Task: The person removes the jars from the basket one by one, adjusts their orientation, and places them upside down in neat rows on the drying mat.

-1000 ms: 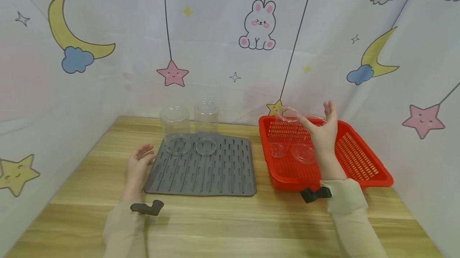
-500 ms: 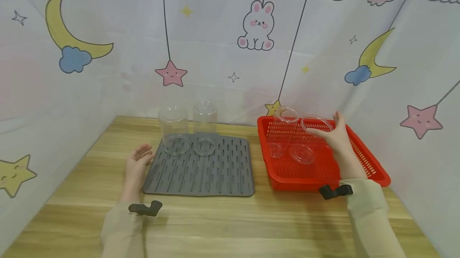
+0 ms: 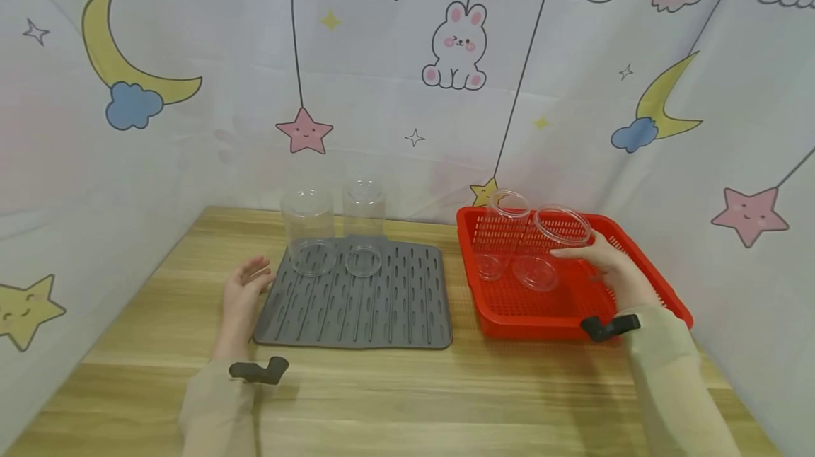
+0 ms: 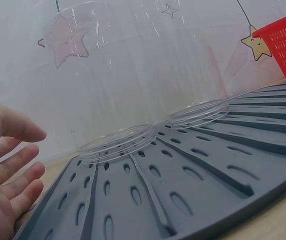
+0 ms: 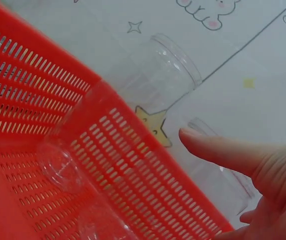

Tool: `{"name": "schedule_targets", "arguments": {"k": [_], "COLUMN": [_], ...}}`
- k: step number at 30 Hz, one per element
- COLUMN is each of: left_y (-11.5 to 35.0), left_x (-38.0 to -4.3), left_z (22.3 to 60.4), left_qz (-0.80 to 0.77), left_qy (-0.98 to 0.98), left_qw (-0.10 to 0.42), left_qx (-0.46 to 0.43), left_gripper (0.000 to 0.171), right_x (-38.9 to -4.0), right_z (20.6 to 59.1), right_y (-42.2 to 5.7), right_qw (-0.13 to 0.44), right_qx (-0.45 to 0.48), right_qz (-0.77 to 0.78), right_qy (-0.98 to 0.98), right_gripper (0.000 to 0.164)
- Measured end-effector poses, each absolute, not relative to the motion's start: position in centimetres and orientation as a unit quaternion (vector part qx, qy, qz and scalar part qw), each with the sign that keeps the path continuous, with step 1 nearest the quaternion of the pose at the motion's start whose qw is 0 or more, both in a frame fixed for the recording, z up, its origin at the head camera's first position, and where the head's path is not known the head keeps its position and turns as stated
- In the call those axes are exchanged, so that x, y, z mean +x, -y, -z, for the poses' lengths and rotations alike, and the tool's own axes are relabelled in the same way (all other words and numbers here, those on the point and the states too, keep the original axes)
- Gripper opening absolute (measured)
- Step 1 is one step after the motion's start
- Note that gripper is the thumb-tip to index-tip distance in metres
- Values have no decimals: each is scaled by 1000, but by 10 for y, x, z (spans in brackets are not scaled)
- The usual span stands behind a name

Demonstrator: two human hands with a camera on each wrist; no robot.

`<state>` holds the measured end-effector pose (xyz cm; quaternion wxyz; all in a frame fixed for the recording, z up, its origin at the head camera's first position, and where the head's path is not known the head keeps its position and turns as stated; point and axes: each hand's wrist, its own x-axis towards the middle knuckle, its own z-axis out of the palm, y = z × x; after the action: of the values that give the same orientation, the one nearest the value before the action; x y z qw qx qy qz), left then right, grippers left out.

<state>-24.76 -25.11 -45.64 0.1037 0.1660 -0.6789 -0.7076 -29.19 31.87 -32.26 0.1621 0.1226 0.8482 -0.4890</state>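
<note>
My right hand [image 3: 608, 262] is at the wide clear jar [image 3: 560, 227] in the red basket [image 3: 509, 325]. Its thumb [image 5: 223, 152] lies across the near side below the rim, and the other fingers curl round the far right side, mostly hidden. Left of that jar, a narrower clear jar [image 3: 509, 223] leans in the same basket. On the grey drying mat [image 3: 382, 315] two clear jars stand upright, a wide one [image 3: 308, 223] and a slimmer one [image 3: 364, 220]. Beside the mat's left edge, my left hand [image 3: 245, 284] rests with relaxed fingers, touching no jar.
The mat and the basket sit side by side on a wooden table [image 3: 382, 400]. Behind them hangs a white patterned cloth [image 3: 395, 103], which also closes in both sides. Bare tabletop lies in front of the mat and basket.
My right hand has moved right and down from between the basket's jars, and its fingers have closed round the wide jar. The left hand and the jars on the mat stay put.
</note>
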Motion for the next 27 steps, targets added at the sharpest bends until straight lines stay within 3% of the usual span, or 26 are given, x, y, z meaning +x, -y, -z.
{"name": "schedule_targets", "arguments": {"k": [7, 17, 22, 27], "left_y": [251, 251, 251, 251], "left_x": [-247, -246, -247, -246], "left_z": [454, 454, 454, 453], "left_qz": [709, 711, 711, 707], "left_qy": [678, 676, 676, 678], "left_qw": [99, 99, 101, 107], "left_qx": [168, 165, 167, 170], "left_gripper": [58, 58, 57, 56], "right_x": [-296, -300, -301, -301], "right_z": [332, 349, 351, 349], "right_y": [-319, -304, -298, -295], "right_qw": [172, 113, 78, 78], "right_qx": [115, 160, 181, 189], "right_qz": [488, 532, 563, 571], "right_qy": [-848, -824, -803, -795], "right_gripper": [103, 99, 109, 111]}}
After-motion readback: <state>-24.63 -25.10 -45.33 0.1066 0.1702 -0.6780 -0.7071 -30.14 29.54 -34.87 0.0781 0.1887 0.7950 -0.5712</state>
